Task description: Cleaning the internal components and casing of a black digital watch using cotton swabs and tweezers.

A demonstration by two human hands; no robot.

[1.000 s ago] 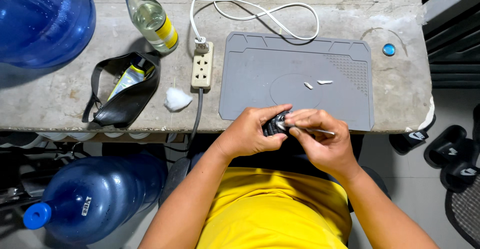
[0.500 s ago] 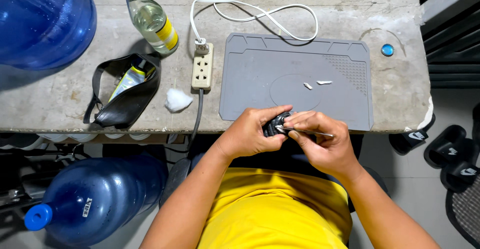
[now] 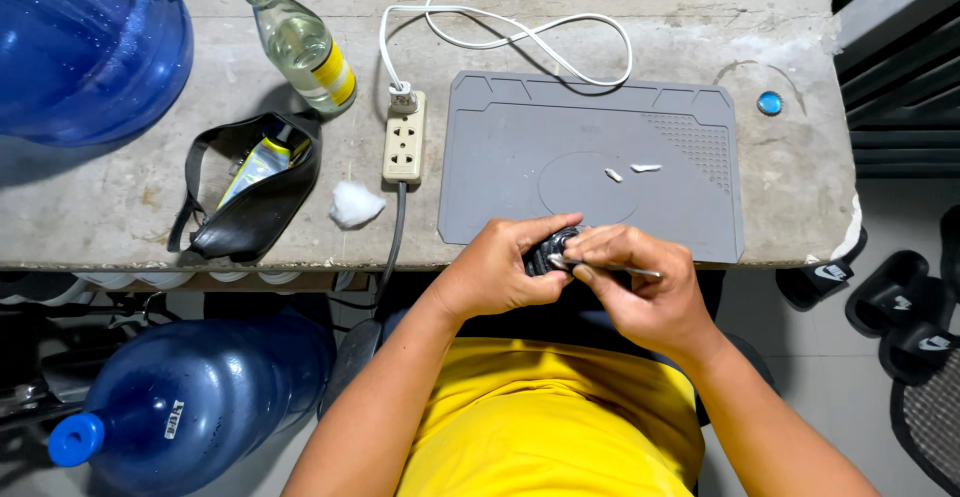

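Concrete bench (image 3: 120, 207) lies before you, grey mat (image 3: 520, 127) on it. Your left hand (image 3: 500, 269) grips a small dark device (image 3: 548, 254) at the mat's six o'clock edge; your right hand (image 3: 640, 292) pinches a thin metal tool (image 3: 625, 270) against it. Power strip (image 3: 404, 137) and cotton ball (image 3: 354, 203) sit at nine o'clock, two white bits (image 3: 632, 171) at twelve.

Bench: a concrete bench (image 3: 800, 197) is seen.
Mat: a grey mat (image 3: 600, 127) is laid on it.
Left of mat: a power strip (image 3: 405, 137), a cotton ball (image 3: 354, 203), a black pouch (image 3: 255, 197), a glass bottle (image 3: 298, 42).
Right of mat: a blue cap (image 3: 769, 103).
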